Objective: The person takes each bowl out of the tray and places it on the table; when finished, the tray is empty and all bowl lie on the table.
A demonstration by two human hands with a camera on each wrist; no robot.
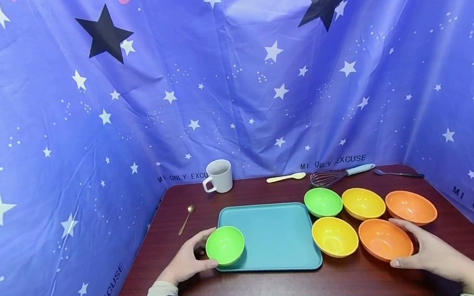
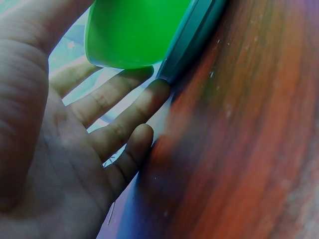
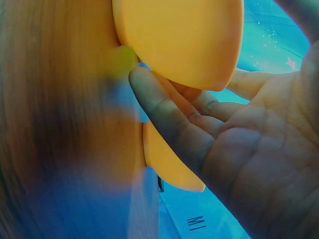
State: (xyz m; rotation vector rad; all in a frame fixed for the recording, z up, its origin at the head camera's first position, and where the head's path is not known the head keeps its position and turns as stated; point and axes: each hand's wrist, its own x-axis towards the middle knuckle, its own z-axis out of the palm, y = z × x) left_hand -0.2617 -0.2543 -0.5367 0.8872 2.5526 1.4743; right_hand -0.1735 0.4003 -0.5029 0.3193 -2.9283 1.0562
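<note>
A green bowl (image 1: 225,245) is at the left end of the teal tray (image 1: 276,238). My left hand (image 1: 187,260) holds it from its left side, thumb at the front and fingers behind; the left wrist view shows those fingers (image 2: 107,97) under and beside the green wall. Over on the right, my right hand (image 1: 436,248) grips the front orange bowl (image 1: 385,239) by its right side, thumb near the front rim. In the right wrist view the orange bowl (image 3: 182,40) stands close above the bent fingers (image 3: 169,107).
Right of the tray are a second green bowl (image 1: 323,202), yellow bowls (image 1: 335,237) (image 1: 363,203) and another orange bowl (image 1: 411,207). Behind lie a whisk (image 1: 341,174), a pale spoon (image 1: 286,177) and a dark-handled utensil (image 1: 399,173). A mug (image 1: 219,176) and small gold spoon (image 1: 186,219) are at left.
</note>
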